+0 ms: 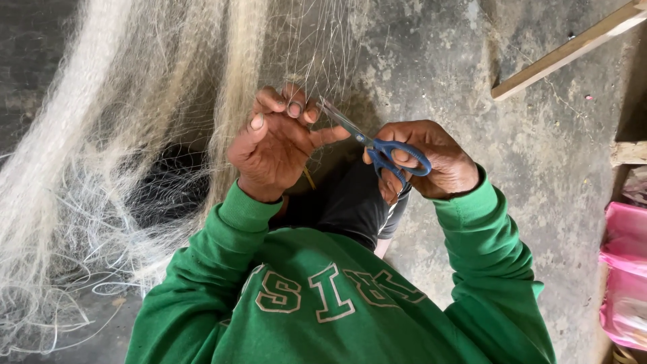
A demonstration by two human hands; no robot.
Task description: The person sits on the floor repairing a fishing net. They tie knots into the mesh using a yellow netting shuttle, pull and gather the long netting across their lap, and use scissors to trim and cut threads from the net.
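Hands (276, 145) raised, scissors (377, 145) at net (135, 135)

— What does the netting look like?
— The fishing net (135, 135) is pale, fine mesh, hanging in thick bunched folds at the left and pooling in loose strands on the floor; a few thin threads are stretched taut near the middle.
— And the scissors?
— The scissors (377, 145) have blue handles and slim steel blades, pointing up-left, tips at those threads.

Green sweatshirt (323, 296); ribbed cuffs; dark shorts (354, 202).
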